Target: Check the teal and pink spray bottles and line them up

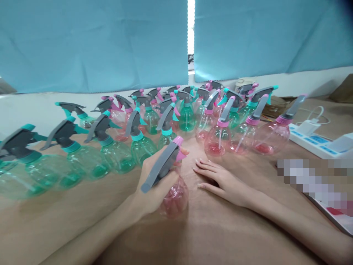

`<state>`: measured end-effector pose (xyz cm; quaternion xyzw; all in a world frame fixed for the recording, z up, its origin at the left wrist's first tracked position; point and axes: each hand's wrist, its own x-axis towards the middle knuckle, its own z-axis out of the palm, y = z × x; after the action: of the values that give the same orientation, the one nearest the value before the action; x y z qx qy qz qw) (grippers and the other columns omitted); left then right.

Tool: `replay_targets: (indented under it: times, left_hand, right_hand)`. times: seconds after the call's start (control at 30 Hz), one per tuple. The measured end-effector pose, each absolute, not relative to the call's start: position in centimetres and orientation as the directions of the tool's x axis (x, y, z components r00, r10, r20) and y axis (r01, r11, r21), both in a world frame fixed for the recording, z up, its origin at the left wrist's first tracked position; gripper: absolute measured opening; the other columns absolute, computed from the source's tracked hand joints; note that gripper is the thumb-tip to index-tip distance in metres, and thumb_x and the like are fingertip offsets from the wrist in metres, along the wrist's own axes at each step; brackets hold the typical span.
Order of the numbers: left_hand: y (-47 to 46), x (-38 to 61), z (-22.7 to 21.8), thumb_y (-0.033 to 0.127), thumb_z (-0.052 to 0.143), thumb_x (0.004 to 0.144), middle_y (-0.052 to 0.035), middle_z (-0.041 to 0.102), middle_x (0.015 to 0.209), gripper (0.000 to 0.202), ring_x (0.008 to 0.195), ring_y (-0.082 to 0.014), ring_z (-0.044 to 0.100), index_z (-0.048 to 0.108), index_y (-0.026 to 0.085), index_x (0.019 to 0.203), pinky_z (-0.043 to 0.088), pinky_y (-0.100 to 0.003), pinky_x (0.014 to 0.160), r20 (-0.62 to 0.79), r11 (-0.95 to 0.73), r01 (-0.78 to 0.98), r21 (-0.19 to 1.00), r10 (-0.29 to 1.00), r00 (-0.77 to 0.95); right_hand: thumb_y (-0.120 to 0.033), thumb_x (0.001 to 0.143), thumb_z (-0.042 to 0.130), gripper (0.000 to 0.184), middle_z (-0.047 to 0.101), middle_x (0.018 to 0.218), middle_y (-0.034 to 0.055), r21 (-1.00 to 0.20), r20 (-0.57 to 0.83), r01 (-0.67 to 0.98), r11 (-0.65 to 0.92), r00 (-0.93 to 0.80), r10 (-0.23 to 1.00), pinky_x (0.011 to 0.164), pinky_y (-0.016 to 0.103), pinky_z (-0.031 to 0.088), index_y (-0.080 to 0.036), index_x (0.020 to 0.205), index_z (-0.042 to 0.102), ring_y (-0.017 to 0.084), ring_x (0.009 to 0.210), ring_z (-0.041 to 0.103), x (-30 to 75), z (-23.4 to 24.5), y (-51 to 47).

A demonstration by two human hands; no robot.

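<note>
My left hand [154, 184] is wrapped round the neck of a pink spray bottle [176, 198] with a grey and pink trigger head. The bottle is upright at the near middle of the table, its nozzle pointing away from me. My right hand [217, 180] lies palm down on the brown table covering [220, 235], just right of that bottle, fingers stretched and a little apart, holding nothing. Beyond my right hand stands a pink spray bottle [216, 141]. Green spray bottles [117, 156] stand beyond and left of my left hand.
Several more green and pink spray bottles [186, 117] crowd the back of the table. At the right lie a white power strip [317, 141] with plugs and cables and a blurred-out flat object [322, 184]. Blue curtains [93, 44] hang behind.
</note>
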<state>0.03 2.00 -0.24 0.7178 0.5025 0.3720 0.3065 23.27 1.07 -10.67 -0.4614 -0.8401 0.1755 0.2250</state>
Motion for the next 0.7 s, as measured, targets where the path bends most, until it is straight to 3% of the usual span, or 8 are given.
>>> replay_targets:
  times: [0.27, 0.4, 0.57, 0.7]
  left_hand:
    - [2.07, -0.09, -0.67, 0.026, 0.056, 0.073, -0.0010, 0.069, 0.078, 0.015, 0.071, -0.0187, 0.063, 0.068, 0.023, 0.082, 0.052, -0.028, 0.060, 0.185, -0.269, 0.465, 0.843, 0.958, 0.218]
    - [2.11, -0.09, -0.84, 0.026, 0.056, 0.074, -0.0014, 0.070, 0.085, 0.019, 0.075, -0.0187, 0.063, 0.068, 0.023, 0.088, 0.052, -0.029, 0.065, 0.164, -0.263, 0.471, 0.842, 0.957, 0.241]
    - [2.31, -0.22, -0.92, 0.024, 0.053, 0.075, 0.0000, 0.067, 0.078, 0.016, 0.071, -0.0171, 0.063, 0.066, 0.022, 0.085, 0.050, -0.028, 0.063, 0.191, -0.300, 0.443, 0.845, 0.942, 0.275]
    - [2.52, 0.06, -0.19, 0.018, 0.051, 0.073, 0.0017, 0.065, 0.078, 0.029, 0.070, -0.0156, 0.061, 0.066, 0.025, 0.097, 0.049, -0.027, 0.064, 0.252, -0.396, 0.399, 0.827, 0.896, 0.366]
  right_hand:
    - [-0.050, 0.092, 0.047, 0.054, 0.044, 0.145, 0.0059, -0.514, 0.217, 0.688, 0.512, -0.473, 0.854, 0.113, 0.047, 0.027, -0.026, 0.140, 0.044, 0.026, 0.137, 0.034, 23.36, -10.78, 1.12]
    - [-0.051, 0.092, 0.046, 0.055, 0.044, 0.145, 0.0067, -0.510, 0.211, 0.694, 0.509, -0.473, 0.855, 0.114, 0.046, 0.027, -0.023, 0.139, 0.045, 0.025, 0.137, 0.033, 23.31, -10.63, 1.10]
    - [-0.051, 0.093, 0.045, 0.056, 0.043, 0.145, 0.0068, -0.497, 0.202, 0.699, 0.515, -0.484, 0.851, 0.114, 0.046, 0.026, -0.022, 0.140, 0.044, 0.025, 0.137, 0.033, 23.31, -10.59, 1.16]
    - [-0.052, 0.093, 0.044, 0.056, 0.043, 0.146, 0.0068, -0.494, 0.200, 0.702, 0.512, -0.482, 0.853, 0.114, 0.046, 0.026, -0.022, 0.140, 0.043, 0.025, 0.137, 0.033, 23.33, -10.67, 1.19]
